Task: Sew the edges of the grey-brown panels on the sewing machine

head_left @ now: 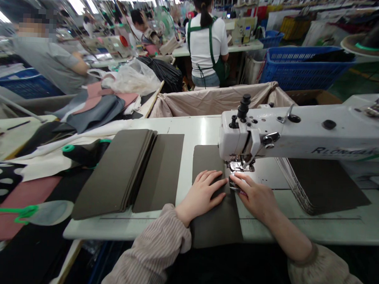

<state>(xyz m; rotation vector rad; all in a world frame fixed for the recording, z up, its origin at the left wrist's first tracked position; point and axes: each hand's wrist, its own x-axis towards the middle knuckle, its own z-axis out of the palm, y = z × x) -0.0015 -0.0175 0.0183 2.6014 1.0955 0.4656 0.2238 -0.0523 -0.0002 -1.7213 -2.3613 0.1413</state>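
A dark grey-brown panel (215, 222) lies under the sewing machine head (236, 140), its near end hanging over the table's front edge. My left hand (202, 195) rests flat on it, fingers spread, left of the presser foot (240, 165). Close in front of the foot, at the panel's right edge, is my right hand (257, 199), its fingers curled around small thread snips (234, 188). Only part of the snips' metal shows; the palm side of this hand is hidden.
Left on the table (202, 128) are a stack of panels (116, 168) and flatter panels (163, 170). Another stack (325, 185) lies under the machine arm. Behind stands a cloth-lined bin (210, 101); fabric scraps (96, 108) and a thread cone (79, 154) are at left. Co-workers sit beyond.
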